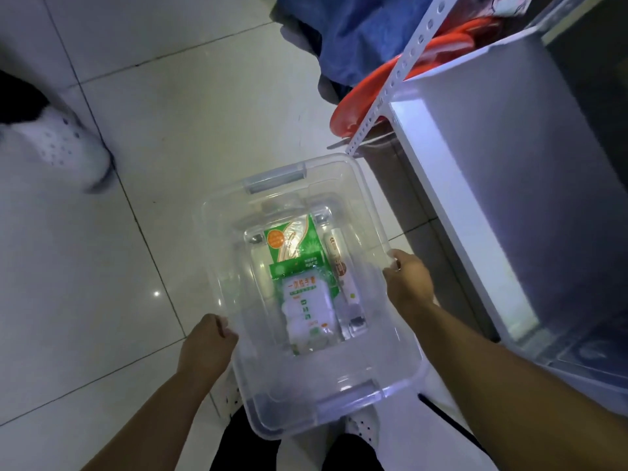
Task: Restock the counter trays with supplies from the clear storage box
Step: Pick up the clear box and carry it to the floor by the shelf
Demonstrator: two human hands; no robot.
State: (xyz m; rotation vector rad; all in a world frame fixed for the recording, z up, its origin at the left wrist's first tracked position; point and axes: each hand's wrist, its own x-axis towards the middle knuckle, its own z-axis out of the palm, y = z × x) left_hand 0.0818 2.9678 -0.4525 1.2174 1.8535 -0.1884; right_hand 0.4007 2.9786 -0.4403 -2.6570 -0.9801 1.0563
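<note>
A clear storage box (pixel 397 341) with grey end latches is held over the tiled floor. My left hand (pixel 207 345) grips its left rim with curled fingers. My right hand (pixel 407 280) grips the right rim. Inside lie a green packet (pixel 294 248), a white packet with green print (pixel 307 317) on top of it, and a slim white and orange pack (pixel 341 270) along the right side. No counter trays are in view.
A white cabinet or counter side (pixel 492 185) stands at the right, with a perforated white shelf post (pixel 394 79) and orange-red plastic lids or basins (pixel 360 100) behind it. Another person's white shoe (pixel 64 144) is at the left. Blue cloth (pixel 343 32) hangs at the top.
</note>
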